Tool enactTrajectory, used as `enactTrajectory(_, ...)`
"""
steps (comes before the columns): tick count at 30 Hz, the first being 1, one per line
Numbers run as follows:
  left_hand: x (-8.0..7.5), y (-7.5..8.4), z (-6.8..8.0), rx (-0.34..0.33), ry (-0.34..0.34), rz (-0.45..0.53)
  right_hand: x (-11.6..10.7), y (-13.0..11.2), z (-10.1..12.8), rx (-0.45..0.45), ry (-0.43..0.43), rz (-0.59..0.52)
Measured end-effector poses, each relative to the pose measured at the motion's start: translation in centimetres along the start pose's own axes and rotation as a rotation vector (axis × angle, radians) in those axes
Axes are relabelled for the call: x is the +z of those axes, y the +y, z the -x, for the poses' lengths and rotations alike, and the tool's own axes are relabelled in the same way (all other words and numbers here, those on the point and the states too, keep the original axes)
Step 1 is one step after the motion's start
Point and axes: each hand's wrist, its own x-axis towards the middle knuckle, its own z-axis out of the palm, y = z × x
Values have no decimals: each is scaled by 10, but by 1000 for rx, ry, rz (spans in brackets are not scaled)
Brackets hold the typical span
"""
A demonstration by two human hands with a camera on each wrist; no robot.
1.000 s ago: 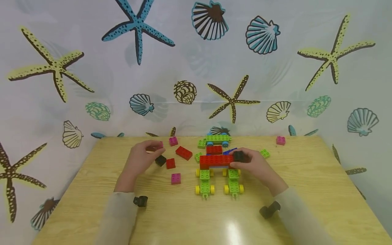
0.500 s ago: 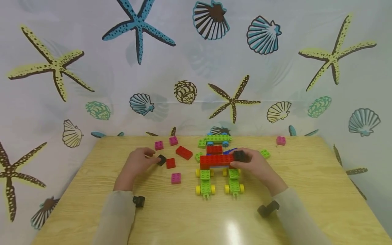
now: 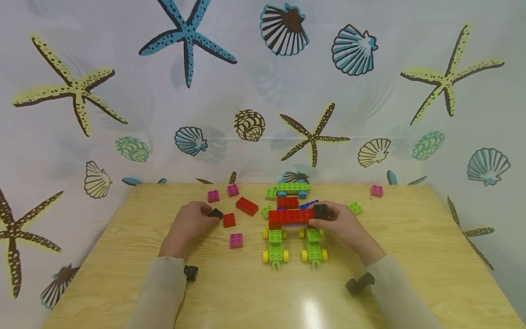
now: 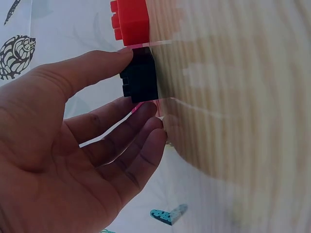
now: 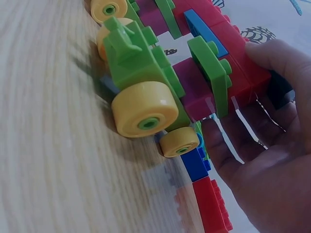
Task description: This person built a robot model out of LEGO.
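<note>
My left hand (image 3: 190, 225) pinches a small black toy brick (image 4: 142, 80) between thumb and fingers, low over the wooden table. Beside that brick lies a square red brick (image 3: 229, 220). On the other side, my right hand (image 3: 344, 225) grips the right end of a brick-built vehicle, its thumb on the long red bricks (image 3: 289, 219) and its fingers curled behind. Another black brick (image 3: 320, 210) sits at this end, partly covered by the hand. Under the red bricks are green wheeled bases (image 3: 274, 252) with yellow wheels (image 5: 145, 109) and purple bricks (image 5: 192, 90).
Pink bricks (image 3: 236, 240) and a longer red brick (image 3: 247, 206) lie left of the vehicle. Behind it stand a green car base (image 3: 292, 186) with blue wheels and a red brick (image 3: 287, 202). A green brick (image 3: 355, 207) lies right. A patterned cloth (image 3: 246, 91) hangs behind the table.
My left hand has come down from near the far pink brick, now uncovered, and closed on the black brick. The right hand stays on the vehicle.
</note>
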Motion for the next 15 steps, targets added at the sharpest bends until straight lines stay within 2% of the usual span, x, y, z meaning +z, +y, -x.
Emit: enactTrajectory(15, 1, 0, -1, 8, 0, 1, 1, -1, 2, 6, 2, 4)
